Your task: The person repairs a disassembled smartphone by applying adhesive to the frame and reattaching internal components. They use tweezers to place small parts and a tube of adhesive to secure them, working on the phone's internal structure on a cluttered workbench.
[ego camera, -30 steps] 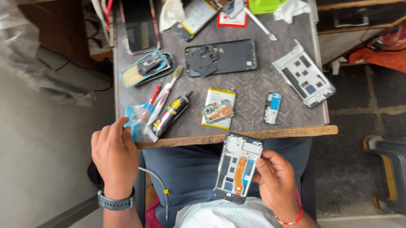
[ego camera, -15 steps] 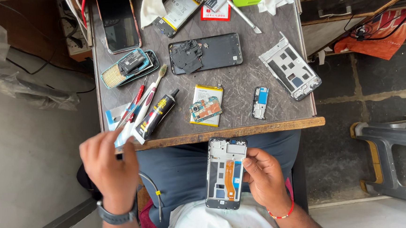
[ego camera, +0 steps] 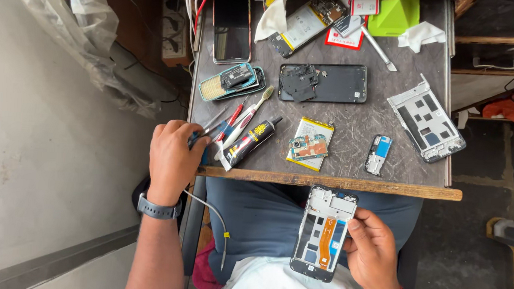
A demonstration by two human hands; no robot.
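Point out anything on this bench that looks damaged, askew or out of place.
The black phone back cover lies with loose dark parts piled on its left end. The silver frame lies askew at the table edge. The right hand holds an opened phone frame above the lap; the left hand touches the tools.

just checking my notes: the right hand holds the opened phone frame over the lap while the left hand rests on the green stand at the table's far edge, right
Not quite. In the head view the left hand is at the table's near-left corner, on the tools there, not the green stand. The right hand does hold the phone frame over the lap.
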